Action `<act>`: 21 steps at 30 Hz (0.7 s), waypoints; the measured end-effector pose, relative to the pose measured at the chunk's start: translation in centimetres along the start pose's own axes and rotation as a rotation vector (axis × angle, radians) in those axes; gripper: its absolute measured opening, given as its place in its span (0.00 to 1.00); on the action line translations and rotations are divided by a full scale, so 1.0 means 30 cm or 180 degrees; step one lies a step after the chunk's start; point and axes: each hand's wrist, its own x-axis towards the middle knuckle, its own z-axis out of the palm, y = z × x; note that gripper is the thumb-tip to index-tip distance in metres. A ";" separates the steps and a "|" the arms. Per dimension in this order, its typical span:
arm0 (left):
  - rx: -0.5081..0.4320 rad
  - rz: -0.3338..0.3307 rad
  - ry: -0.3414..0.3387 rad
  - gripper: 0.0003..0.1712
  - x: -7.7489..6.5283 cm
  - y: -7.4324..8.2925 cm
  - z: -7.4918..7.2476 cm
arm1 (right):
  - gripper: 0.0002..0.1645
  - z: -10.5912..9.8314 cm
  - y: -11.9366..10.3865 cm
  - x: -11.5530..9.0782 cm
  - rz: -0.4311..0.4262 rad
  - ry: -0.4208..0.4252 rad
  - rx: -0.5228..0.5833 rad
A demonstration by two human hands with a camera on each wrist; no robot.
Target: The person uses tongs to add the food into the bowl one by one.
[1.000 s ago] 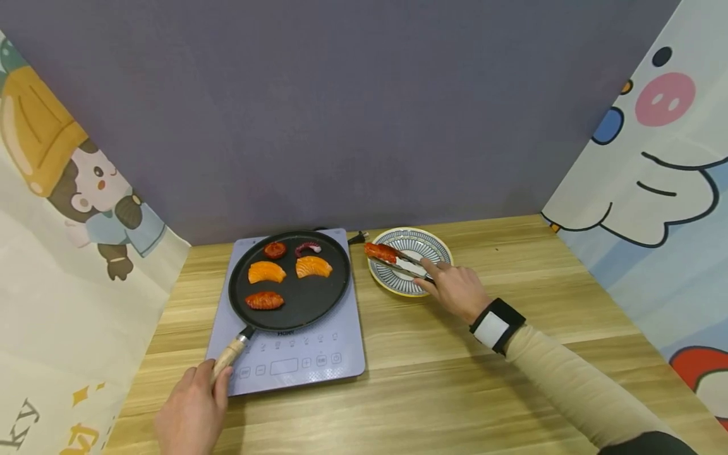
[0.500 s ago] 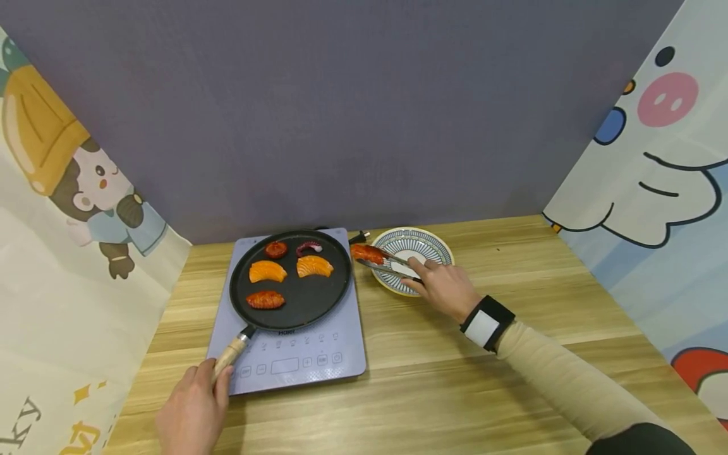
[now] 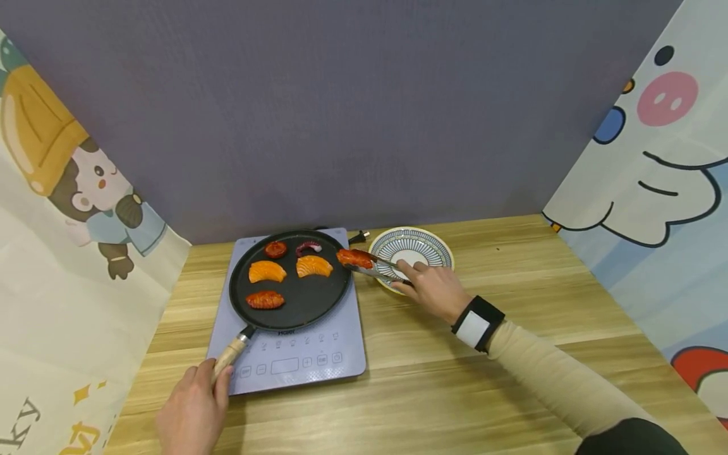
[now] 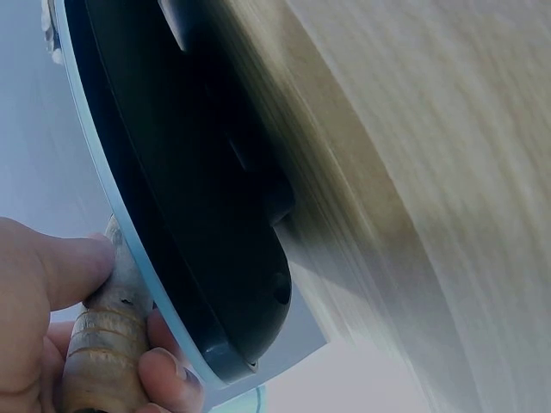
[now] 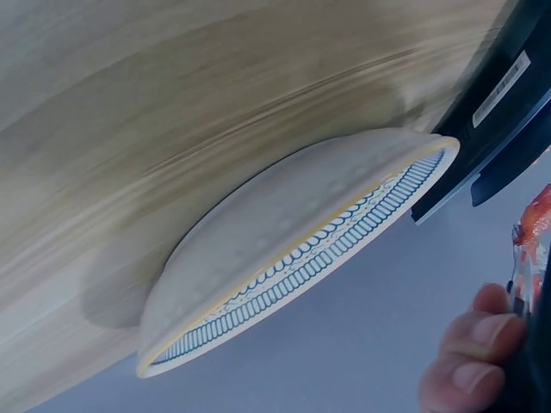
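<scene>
My left hand grips the wooden handle of a black frying pan; the left wrist view shows fingers and thumb wrapped round that handle. In my right hand is a pair of metal tongs, pinching a reddish piece of food at the pan's right rim. The same red piece shows at the right wrist view's edge. Inside the pan lie two orange salmon slices, a scored red sausage-like piece, a round red slice and a curled octopus tentacle.
Beneath the pan is a lilac induction cooker with a touch panel. To its right a patterned plate with a yellow rim stands on the wooden table. A black plug lies between them. A grey wall rises behind.
My right hand has moved left with the tongs, carrying the reddish piece from over the plate to the pan's right rim. My left hand has stayed on the handle.
</scene>
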 end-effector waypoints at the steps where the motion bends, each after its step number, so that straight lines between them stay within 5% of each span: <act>1: 0.0001 0.0000 0.0009 0.17 0.000 0.000 0.001 | 0.25 0.002 -0.003 0.002 -0.0013 -0.0013 0.0009; 21: -0.0021 0.0020 0.0088 0.17 -0.002 -0.003 0.005 | 0.27 0.031 -0.113 0.057 -0.0215 0.0038 0.0040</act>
